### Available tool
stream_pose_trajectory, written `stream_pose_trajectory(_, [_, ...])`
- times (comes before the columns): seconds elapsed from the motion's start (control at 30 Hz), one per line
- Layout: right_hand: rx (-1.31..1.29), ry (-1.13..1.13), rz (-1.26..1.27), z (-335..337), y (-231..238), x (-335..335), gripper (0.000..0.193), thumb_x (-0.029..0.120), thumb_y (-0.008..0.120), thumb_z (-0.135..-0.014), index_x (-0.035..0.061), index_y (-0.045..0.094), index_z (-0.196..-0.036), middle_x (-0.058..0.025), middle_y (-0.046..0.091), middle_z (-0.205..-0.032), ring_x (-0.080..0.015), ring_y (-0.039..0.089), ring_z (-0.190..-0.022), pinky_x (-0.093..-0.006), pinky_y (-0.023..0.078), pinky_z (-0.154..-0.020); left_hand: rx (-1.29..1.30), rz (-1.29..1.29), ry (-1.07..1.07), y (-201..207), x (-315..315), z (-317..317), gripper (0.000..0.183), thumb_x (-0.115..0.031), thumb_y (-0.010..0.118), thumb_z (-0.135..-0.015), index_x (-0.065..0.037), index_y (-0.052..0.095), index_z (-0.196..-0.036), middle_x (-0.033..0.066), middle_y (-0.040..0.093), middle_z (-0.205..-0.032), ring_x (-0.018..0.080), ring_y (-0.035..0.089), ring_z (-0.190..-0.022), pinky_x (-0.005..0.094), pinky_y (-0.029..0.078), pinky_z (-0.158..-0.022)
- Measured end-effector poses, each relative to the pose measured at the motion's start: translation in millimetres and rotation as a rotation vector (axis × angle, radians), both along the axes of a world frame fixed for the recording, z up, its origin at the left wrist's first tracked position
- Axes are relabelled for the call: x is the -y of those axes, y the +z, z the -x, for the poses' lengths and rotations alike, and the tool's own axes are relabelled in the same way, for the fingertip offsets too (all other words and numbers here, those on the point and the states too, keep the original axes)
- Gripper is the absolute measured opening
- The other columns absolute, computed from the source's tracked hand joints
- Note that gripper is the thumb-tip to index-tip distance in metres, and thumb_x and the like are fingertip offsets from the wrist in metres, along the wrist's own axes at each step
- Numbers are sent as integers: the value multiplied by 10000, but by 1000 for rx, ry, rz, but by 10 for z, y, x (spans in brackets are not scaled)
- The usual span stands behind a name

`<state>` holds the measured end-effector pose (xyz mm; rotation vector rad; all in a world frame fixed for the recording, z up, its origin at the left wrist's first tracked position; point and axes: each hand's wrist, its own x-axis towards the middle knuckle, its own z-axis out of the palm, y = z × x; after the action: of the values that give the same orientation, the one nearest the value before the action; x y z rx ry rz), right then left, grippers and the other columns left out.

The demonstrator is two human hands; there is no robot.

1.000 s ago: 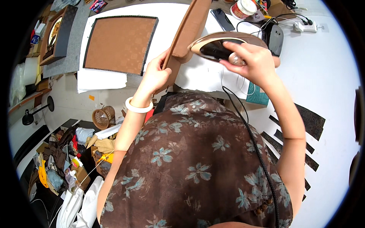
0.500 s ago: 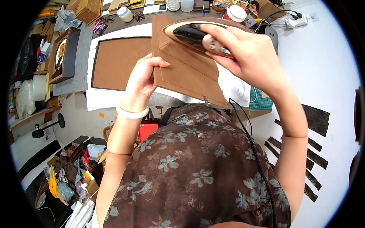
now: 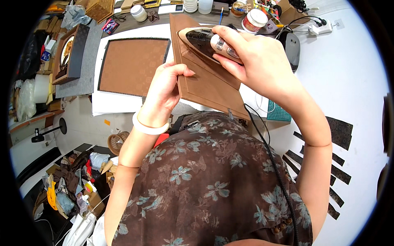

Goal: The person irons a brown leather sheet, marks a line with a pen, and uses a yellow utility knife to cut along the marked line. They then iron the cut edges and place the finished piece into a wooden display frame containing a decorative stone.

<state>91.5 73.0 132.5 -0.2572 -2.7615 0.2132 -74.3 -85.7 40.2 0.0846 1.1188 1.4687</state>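
Observation:
My left hand (image 3: 165, 87) grips the left edge of a brown panel (image 3: 213, 92), thumb on its face and fingers behind. The panel is tilted up over the table's near edge, and a crease or flap runs slantwise across it. Closed around the handle of a clothes iron (image 3: 198, 40), my right hand (image 3: 264, 61) keeps the soleplate against the panel's upper part. The iron has a dark body and a pale rim. A second brown panel with a dark border (image 3: 132, 67) lies flat to the left on white sheeting.
Along the table's back stand a white jar (image 3: 139, 14), a larger tub (image 3: 254, 20) and several tools. At the right are a dark grey device (image 3: 290, 49), a power strip (image 3: 321, 28) and a green cutting mat (image 3: 279, 111). A black cord (image 3: 262, 131) trails beside my right arm.
My left hand and the held panel have shifted to the right. The iron has moved slightly down, its tip now nearer the panel's left edge.

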Motion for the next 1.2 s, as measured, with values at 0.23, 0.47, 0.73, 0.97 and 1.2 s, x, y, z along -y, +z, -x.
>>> stream_pose_trajectory(0.23, [-39, 1, 61, 24, -75, 39, 405, 301, 729, -897, 120, 582, -1229, -124, 711, -813, -315, 711, -702, -422, 548, -592, -57, -32, 63, 53, -20, -77, 400, 55, 569, -814, 25, 635, -1207, 121, 700, -1092, 218, 693, -948, 347, 585, -876])
stream_pose_trajectory(0.47, [-49, -23, 128, 14, -108, -78, 399, 315, 726, -900, 114, 587, -1215, -132, 720, -826, -338, 716, -754, -444, 551, -625, -66, -15, 89, 4, 49, -58, 414, 66, 564, -807, 26, 629, -1214, 127, 696, -1104, 217, 692, -957, 347, 583, -881])
stream_pose_trajectory(0.73, [-22, -19, 162, 86, -145, -36, 398, 307, 723, -899, 115, 593, -1223, -149, 723, -834, -344, 719, -787, -453, 554, -653, -66, -48, 105, 20, 66, -142, 424, 74, 548, -796, 43, 614, -1214, 133, 689, -1102, 215, 688, -947, 343, 585, -877])
stream_pose_trajectory(0.97, [-35, -65, 249, 19, -18, -132, 403, 306, 765, -883, 106, 618, -1200, -144, 693, -753, -345, 685, -691, -415, 542, -649, -49, -54, 142, 16, 100, -181, 419, 78, 539, -796, 38, 618, -1205, 124, 687, -1093, 203, 681, -935, 330, 578, -871])
stream_pose_trajectory(1.2, [-94, -23, 128, 264, -36, -2, 363, 332, 717, -906, 64, 591, -1116, -174, 696, -719, -385, 711, -710, -473, 570, -649, -66, -77, 141, -19, 96, -231, 399, 79, 538, -798, 25, 632, -1182, 107, 692, -1058, 196, 681, -917, 333, 581, -864])
